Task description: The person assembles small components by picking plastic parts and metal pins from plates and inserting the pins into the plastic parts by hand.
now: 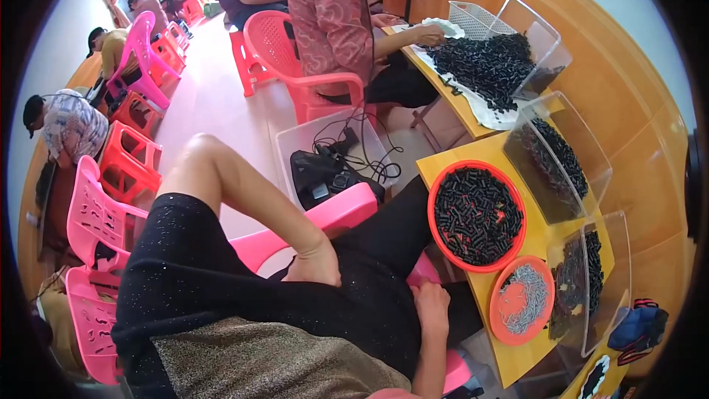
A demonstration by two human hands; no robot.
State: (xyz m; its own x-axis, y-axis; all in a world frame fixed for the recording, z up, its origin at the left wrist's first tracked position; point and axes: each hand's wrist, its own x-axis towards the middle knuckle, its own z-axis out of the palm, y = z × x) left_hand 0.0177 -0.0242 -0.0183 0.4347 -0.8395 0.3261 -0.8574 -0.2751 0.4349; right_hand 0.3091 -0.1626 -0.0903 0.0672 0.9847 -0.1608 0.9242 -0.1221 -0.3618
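Note:
My left hand rests on my black-clothed lap, bent at the wrist, with its fingers turned under and hidden. My right hand lies by my right thigh against the pink chair, its fingers curled; anything inside them is hidden. Nearest to the right hand, on the yellow table, sits an orange-red plate of small silver metal pins. Beyond it stands a red round tray full of short black cylindrical pieces. Neither hand touches these.
Clear plastic bins with black pieces line the table's right side. A translucent box with cables and a black bag stands on the floor ahead. A co-worker's hand is at a black pile. Pink chairs stand left.

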